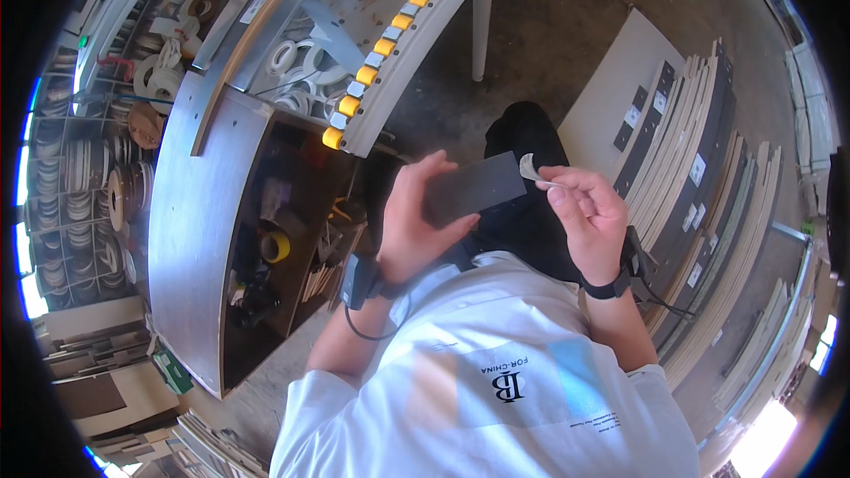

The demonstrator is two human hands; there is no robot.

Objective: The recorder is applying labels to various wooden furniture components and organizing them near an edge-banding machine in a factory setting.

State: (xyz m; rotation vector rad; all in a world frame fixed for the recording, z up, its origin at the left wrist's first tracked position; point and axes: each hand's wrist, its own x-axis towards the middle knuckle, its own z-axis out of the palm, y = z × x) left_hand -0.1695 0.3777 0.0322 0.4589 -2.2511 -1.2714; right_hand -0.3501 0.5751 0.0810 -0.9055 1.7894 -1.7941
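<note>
My left hand (416, 217) grips a small dark grey rectangular board (478, 189) by its left end. The thumb lies along the near edge, and the other fingers wrap round the far side. Just off the board's right end, my right hand (586, 209) is closed in a pinch. Between its thumb and fingertips is a thin, curled, whitish piece (529, 166) that looks like a peeled label or strip. A narrow gap shows between this piece and the board. Both hands are in front of my body, above my dark trousers.
A metal-topped cabinet (199, 212) with open shelves stands on the left, a wooden strip (235, 62) across it. Yellow rollers (367, 75) line a machine's edge ahead. Racks behind hold rolls of edging (84, 168). Stacked boards (682, 150) lean on the right.
</note>
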